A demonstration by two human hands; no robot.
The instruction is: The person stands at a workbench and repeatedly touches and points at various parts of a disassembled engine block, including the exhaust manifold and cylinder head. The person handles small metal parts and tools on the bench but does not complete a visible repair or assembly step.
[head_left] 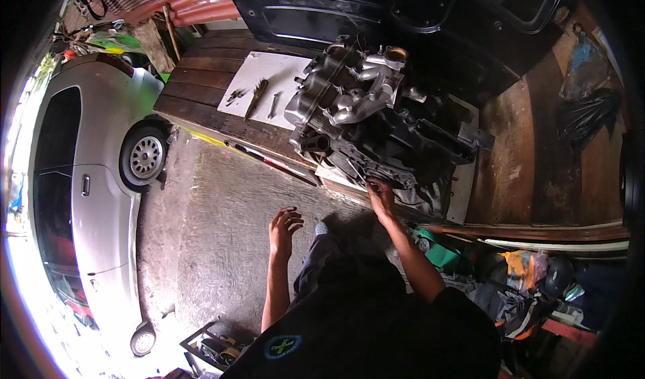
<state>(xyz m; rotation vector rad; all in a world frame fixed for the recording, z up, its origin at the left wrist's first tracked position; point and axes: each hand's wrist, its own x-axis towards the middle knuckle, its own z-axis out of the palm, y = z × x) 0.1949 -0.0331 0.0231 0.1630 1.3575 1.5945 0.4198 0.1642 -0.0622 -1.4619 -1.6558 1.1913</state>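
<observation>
My left hand is hanging over the concrete floor, fingers loosely bent, holding nothing. My right hand is closing round the near end of a thin metal tool; exact kind is not reading at this size. Its far end is pointing into the near lower side of the engine, which is sitting on the bench right in front of me. Can't tell if the tip is seating on anything.

Risks, my judgement: tip slipping if it's seating badly, knuckles then hitting metal. Only one hand is working and nothing is bracing the engine from my side, so a hard pull could be rocking it. Small parts dropping would be landing on the floor.

Surface: white board is lying left of and partly under the engine, carrying a wrench, a dark long tool and small dark bits. Wooden bench is showing below it.

Room: pale car is standing left, black panel is leaning behind, black bag is hanging right.
</observation>
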